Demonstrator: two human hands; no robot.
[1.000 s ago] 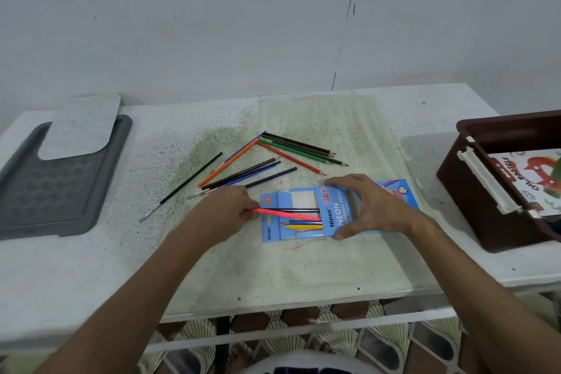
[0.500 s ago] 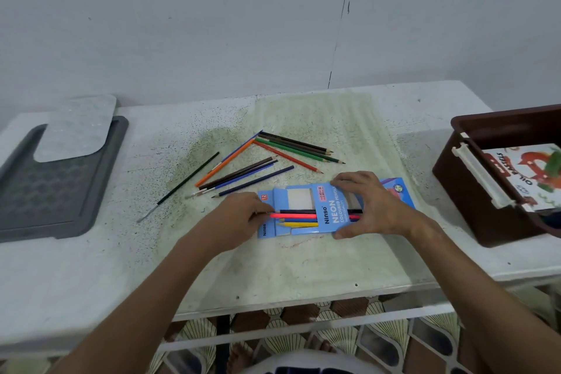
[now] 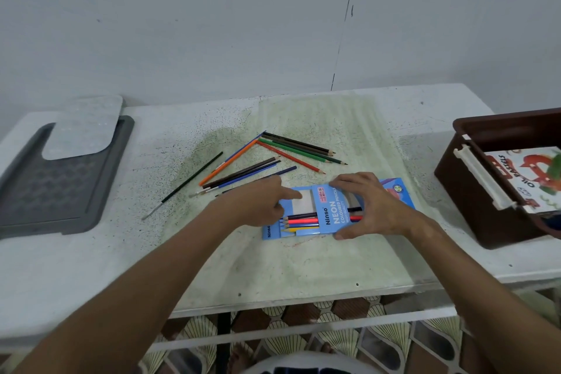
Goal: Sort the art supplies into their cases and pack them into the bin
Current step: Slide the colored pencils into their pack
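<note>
A blue Ninso pencil case [image 3: 332, 217] lies flat on the table near the middle. Through its window show a black, a red, a blue and a yellow pencil [image 3: 300, 222]. My right hand [image 3: 372, 206] grips the case from above, fingers on its far edge and thumb on its near edge. My left hand [image 3: 256, 205] rests on the case's left end, index finger stretched over the window, holding nothing. Several loose coloured pencils [image 3: 273, 158] lie just behind the case. A thin paintbrush [image 3: 188, 184] lies to their left.
A brown bin [image 3: 473, 191] stands at the table's right edge with an oil pastels box [image 3: 528, 176] inside. At the far left a grey tray [image 3: 45, 179] carries a pale lid [image 3: 82, 127]. The table's front edge runs close below the case.
My left hand pushed the red pencil fully into the case and let go of it. The hand now lies on the case's left end. My right hand kept its hold.
</note>
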